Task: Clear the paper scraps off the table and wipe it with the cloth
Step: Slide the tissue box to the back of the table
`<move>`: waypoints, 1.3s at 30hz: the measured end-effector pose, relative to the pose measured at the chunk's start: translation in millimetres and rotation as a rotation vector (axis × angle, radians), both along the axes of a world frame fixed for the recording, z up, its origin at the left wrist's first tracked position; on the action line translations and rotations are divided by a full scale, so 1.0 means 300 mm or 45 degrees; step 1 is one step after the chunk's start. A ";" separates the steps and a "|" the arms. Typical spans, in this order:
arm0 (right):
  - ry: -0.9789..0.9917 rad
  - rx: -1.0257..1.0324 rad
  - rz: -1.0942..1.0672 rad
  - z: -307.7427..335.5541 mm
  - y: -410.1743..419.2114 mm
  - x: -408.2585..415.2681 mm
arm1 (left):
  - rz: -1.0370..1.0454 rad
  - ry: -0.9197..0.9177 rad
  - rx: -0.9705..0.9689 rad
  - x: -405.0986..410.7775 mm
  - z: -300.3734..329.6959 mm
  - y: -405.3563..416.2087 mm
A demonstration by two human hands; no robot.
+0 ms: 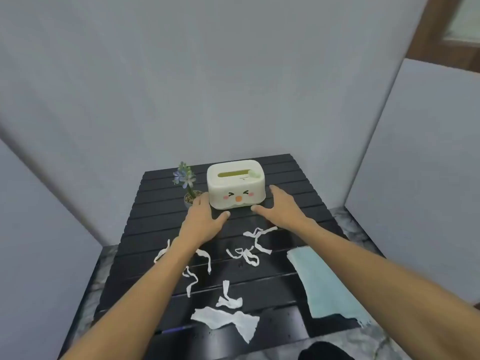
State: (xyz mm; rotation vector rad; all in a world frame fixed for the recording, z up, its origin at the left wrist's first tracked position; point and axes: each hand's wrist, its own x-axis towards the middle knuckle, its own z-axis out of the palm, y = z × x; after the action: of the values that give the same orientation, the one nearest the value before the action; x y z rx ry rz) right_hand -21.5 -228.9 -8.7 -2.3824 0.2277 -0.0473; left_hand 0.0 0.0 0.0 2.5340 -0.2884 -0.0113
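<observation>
Several white paper scraps (226, 320) lie scattered over the near half of the black slatted table (298, 183); thin twisted strips (246, 253) sit in the middle. A light blue cloth (324, 284) lies folded at the table's right edge. My left hand (205, 219) and my right hand (283, 206) reach forward with fingers spread, one at each side of a cream tissue box (235, 185) with a cartoon face. Both hands are at the box's lower corners; I cannot tell whether they touch it. Neither hand holds anything.
A small potted plant (188, 185) with pale blue flowers stands just left of the box, close to my left hand. Grey panels wall in the table at the back, left and right. A dark pen-like thing (176, 329) lies near the front edge.
</observation>
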 end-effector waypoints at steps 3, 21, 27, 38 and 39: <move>-0.010 0.080 -0.004 -0.018 -0.012 0.054 | 0.028 -0.064 -0.115 0.034 -0.023 -0.023; -0.261 0.355 -0.039 -0.133 -0.059 0.189 | 0.268 -0.174 -0.334 0.137 -0.120 -0.155; -0.285 0.363 -0.060 -0.144 -0.096 0.210 | 0.257 -0.197 -0.353 0.166 -0.127 -0.193; -0.295 0.323 -0.068 -0.149 -0.259 0.287 | 0.191 -0.204 -0.391 0.265 -0.140 -0.317; -0.303 0.313 -0.072 -0.149 -0.278 0.297 | 0.180 -0.208 -0.396 0.278 -0.144 -0.335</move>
State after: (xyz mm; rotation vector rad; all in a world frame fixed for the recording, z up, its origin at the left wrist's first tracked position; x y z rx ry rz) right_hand 67.5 -312.2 -53.5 -2.1032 0.1760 -0.3103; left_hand 83.4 -100.4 -43.1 2.2420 -0.1599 0.2759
